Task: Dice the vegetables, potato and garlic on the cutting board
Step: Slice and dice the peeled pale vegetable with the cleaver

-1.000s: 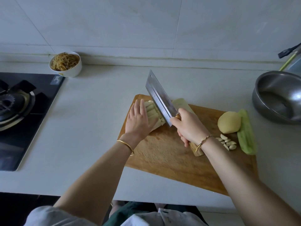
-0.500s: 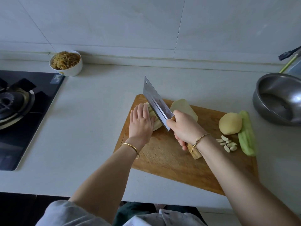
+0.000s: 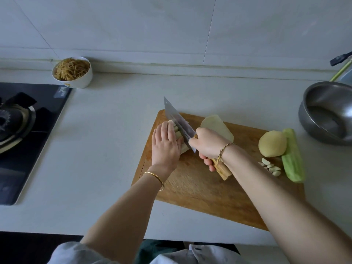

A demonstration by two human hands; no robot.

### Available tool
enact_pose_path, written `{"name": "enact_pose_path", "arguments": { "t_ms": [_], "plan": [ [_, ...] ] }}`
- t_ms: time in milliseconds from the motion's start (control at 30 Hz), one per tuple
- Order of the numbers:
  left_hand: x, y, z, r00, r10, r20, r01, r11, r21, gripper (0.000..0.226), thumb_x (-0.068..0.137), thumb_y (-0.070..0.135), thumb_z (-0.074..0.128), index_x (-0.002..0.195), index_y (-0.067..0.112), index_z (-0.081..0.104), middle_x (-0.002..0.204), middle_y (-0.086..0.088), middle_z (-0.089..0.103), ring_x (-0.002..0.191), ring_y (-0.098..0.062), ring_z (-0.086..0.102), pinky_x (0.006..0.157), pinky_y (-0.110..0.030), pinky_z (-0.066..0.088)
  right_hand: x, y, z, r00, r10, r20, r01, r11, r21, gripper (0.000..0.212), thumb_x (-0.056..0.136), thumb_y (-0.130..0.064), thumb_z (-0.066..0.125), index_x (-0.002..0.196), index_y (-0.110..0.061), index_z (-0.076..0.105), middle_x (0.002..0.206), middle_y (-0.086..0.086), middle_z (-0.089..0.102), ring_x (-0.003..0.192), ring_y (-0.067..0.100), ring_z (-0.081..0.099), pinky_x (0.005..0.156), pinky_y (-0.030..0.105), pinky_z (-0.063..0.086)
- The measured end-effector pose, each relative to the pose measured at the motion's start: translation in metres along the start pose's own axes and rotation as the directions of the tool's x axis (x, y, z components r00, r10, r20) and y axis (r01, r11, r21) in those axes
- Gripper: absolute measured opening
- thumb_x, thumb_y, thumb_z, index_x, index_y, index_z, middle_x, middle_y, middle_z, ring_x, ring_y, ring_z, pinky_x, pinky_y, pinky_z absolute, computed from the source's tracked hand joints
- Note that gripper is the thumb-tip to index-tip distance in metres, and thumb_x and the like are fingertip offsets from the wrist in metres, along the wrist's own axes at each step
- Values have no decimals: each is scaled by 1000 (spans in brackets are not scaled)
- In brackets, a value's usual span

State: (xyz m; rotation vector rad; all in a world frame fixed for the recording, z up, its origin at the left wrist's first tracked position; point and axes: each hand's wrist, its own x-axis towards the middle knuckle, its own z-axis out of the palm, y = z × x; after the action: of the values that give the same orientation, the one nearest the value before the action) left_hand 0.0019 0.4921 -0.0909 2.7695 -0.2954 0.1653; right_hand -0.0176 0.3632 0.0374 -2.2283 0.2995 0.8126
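Wooden cutting board (image 3: 200, 189) lay before you. Your left hand (image 3: 165, 146) pressed flat, fingers straight, on the pale vegetable strips (image 3: 176, 129) at its far-left corner. Your right hand (image 3: 207, 144) was wrapped round the cleaver (image 3: 175, 117) handle, blade against those strips. Potato (image 3: 272, 143), garlic cloves (image 3: 271, 167) and a green vegetable (image 3: 292, 159) lay at the board's right end. A white bowl (image 3: 82, 80) by the stove (image 3: 28, 130) held brownish shreds (image 3: 72, 70); a steel bowl (image 3: 312, 121) sat far right.

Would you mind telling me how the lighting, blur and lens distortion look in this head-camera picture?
Head view: light is soft, dim and cool, shadows faint; head view: mild sheen inside the steel bowl; head view: the cleaver blade looks slightly motion-smeared, the garlic cloves sharp; head view: wide-angle bowing curves the back edge of the counter and stretches the stove.
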Motion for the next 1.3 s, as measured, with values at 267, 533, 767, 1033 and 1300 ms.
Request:
{"name": "enact_pose_path", "arguments": {
  "t_ms": [267,533,767,1033,1300],
  "plan": [
    [0,0,1,1000,-10,-2,10,1000,-24,54,95,36,35,133,-1,41,132,-22,50,122,-41,48,104,-52,40,18,28,26,998,-23,-63,24,1000,4,15,100,-24,35,108,-12,38,65,11,51,33,15,46,37,27,48],
    [0,-1,-3,1000,-12,1,12,1000,-15,56,96,40,32,136,2,39,136,-20,47,127,-39,43,110,-49,33,17,35,27,991,-53,-123,63,995,79,16,97,-22,38,100,-8,44,61,10,49,29,16,42,34,25,43],
    [3,-4,-19,992,-97,79,106,986,-129,59,99,41,36,150,14,22,156,-8,19,145,-26,11,118,-42,18,-10,28,8,960,-144,-239,163,985,62,15,98,-24,38,86,-15,40,59,8,50,28,14,42,34,24,40],
    [-4,1,-12,987,-152,49,159,963,-217,52,101,30,37,147,10,24,153,-8,25,141,-25,22,116,-36,21,-22,25,12,971,-109,-215,126,990,64,18,98,-22,37,81,-16,38,61,9,50,27,13,42,33,20,36],
    [-6,1,-5,989,-149,-16,143,970,-197,49,101,27,39,144,6,32,148,-12,34,137,-28,30,114,-37,24,-23,22,15,980,-98,-172,111,991,70,18,100,-23,36,115,-15,39,64,10,52,28,10,43,34,22,41]
  ]
}}
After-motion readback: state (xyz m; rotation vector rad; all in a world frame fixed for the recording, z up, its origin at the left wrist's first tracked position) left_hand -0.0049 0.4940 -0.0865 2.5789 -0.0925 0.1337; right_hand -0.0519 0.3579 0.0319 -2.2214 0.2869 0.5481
